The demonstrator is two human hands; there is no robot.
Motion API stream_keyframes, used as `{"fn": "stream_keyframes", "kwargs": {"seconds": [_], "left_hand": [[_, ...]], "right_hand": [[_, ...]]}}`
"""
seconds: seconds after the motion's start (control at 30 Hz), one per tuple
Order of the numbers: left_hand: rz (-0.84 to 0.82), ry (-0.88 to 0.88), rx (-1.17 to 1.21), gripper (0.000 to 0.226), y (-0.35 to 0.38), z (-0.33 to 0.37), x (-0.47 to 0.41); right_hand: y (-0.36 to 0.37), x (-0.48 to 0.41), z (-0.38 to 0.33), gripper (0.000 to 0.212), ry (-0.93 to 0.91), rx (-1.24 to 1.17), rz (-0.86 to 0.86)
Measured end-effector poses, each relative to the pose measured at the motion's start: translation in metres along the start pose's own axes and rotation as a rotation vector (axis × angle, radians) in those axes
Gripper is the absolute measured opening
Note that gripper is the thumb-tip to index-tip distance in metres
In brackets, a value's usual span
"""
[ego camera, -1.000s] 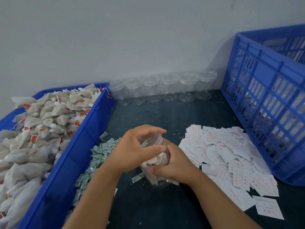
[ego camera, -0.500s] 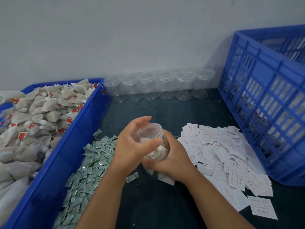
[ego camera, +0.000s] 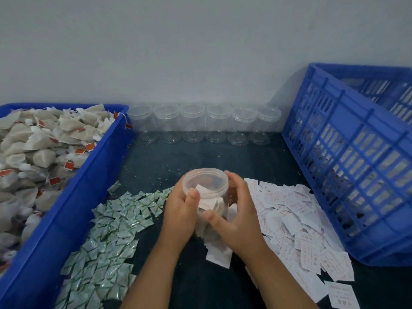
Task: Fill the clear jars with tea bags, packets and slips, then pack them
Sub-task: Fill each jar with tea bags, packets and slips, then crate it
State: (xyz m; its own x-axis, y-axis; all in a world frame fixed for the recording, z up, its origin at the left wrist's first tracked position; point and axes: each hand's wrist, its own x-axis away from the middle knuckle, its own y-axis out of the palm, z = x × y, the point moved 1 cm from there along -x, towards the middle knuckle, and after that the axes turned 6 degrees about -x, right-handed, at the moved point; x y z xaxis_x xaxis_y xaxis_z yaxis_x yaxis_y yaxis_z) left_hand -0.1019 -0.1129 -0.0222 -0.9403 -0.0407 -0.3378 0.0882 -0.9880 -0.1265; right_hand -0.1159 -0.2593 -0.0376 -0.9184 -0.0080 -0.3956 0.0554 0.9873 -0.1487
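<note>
A clear jar (ego camera: 206, 181) stands upright at the table's middle with tea bags and a white slip inside, its mouth uncovered. My left hand (ego camera: 181, 210) grips its left side, thumb on the front near the rim. My right hand (ego camera: 237, 216) wraps round its right side, thumb across the front. Green-and-white packets (ego camera: 111, 230) lie in a heap to the left of the jar. White printed slips (ego camera: 296, 221) are spread to its right. Tea bags with red tags (ego camera: 42, 152) fill the blue bin (ego camera: 73, 210) on the left.
Several empty clear jars (ego camera: 205, 123) stand in a row against the back wall. A tall blue slatted crate (ego camera: 347, 166) stands tilted on the right. One slip (ego camera: 219, 255) lies just in front of the held jar. The table top is dark.
The jar has been turned upright and raised slightly, its mouth now facing up. My left hand has shifted from covering the top to gripping the side.
</note>
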Motion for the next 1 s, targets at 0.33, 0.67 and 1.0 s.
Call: {"fn": "stream_keyframes", "kwargs": {"seconds": [0.33, 0.67, 1.0], "left_hand": [[0.117, -0.082, -0.195, 0.053, -0.015, -0.006, 0.008], [0.041, 0.012, -0.314, 0.026, 0.050, 0.057, -0.011], [-0.495, 0.451, -0.317, 0.049, 0.212, 0.161, -0.009]], "right_hand": [[-0.017, -0.046, -0.092, 0.084, 0.040, 0.650, -0.446], [-0.167, -0.048, -0.182, 0.082, -0.015, 0.611, 0.046], [-0.332, -0.114, -0.225, 0.089, 0.160, 0.810, 0.275]]}}
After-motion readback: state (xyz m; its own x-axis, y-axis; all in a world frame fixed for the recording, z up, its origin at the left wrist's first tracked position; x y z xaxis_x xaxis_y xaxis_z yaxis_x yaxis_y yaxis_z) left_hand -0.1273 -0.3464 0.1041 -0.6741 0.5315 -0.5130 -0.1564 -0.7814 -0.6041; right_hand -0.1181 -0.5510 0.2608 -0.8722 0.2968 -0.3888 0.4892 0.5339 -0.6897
